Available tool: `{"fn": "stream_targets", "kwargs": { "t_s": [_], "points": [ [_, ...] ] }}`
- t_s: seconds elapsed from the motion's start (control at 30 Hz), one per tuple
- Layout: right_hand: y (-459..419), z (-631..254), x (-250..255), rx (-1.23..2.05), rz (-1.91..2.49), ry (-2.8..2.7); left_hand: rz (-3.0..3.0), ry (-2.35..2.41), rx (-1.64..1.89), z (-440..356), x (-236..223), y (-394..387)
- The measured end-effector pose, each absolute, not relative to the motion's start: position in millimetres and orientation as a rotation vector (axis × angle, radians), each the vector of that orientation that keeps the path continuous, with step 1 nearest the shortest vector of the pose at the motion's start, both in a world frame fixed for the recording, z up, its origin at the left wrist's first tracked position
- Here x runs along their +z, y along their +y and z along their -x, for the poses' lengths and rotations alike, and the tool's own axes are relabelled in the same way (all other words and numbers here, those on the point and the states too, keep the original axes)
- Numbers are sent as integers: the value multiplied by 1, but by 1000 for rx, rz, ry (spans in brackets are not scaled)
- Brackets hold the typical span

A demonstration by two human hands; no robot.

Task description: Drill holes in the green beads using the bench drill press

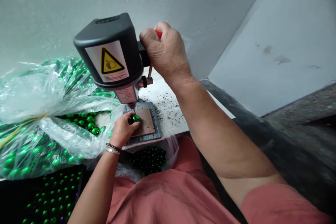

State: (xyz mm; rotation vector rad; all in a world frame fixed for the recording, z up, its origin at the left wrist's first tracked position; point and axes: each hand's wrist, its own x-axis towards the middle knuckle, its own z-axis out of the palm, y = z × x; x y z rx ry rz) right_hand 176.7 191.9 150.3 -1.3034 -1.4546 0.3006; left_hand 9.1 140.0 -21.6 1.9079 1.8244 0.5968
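A small bench drill (pixel 110 50) with a black head and a yellow warning label hangs over the work, its thin bit pointing down at a shiny green bead (pixel 135 118). My left hand (pixel 122 129) pinches that bead on a brown pad (pixel 146 122), which lies on a grey perforated plate (pixel 141 106). The bit's tip appears to be at the bead's top. My right hand (pixel 165 52) is closed around the drill's lever, and only a bit of the lever's red grip (pixel 158 34) shows past my fingers.
Clear plastic bags (pixel 39 136) full of shiny green beads lie to the left. More beads fill a bag (pixel 148 160) near my lap and a black tray (pixel 52 196) at lower left. Dark shavings (pixel 165 108) are scattered over the white bench. Grey walls rise behind.
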Motion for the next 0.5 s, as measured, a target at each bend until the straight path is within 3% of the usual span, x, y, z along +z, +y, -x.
{"fn": "stream_targets", "kwargs": {
  "t_s": [0.3, 0.5],
  "points": [
    [190, -177, 151, 321, 1277, -1433, -1877, 1780, 619, -10, -26, 143],
    [157, -178, 122, 189, 1017, -1441, -1864, 1749, 635, -10, -29, 143]
  ]
}}
